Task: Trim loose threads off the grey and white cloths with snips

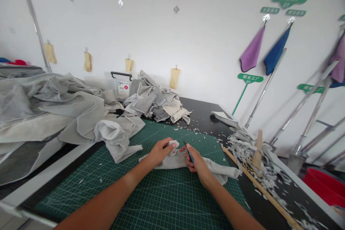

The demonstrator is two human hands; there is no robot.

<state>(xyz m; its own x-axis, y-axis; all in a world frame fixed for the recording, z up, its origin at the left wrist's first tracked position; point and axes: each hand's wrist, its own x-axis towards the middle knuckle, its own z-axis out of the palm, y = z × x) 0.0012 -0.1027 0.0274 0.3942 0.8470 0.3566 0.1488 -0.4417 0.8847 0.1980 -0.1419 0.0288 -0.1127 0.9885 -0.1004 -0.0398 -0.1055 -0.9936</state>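
Observation:
My left hand (162,152) pinches a bunched edge of a light grey cloth piece (172,161), fingers closed. The cloth lies across the green cutting mat (161,194), running under both hands and out to the right as a loose end. In my right hand (196,161) are small scissors (189,152), dark and narrow, tips pointing up and just right of the pinched cloth. Fingers cover their handles. Left of my hands, a crumpled grey cloth (118,138) rests partly on the mat.
A big heap of grey cloth (54,104) covers the left side. Behind the mat lie a cloth pile (156,100) and a clear lidded box (121,84). At right are a wooden strip (261,188), a wooden block (258,149), heaped trimmings (245,147) and a red basin (326,187).

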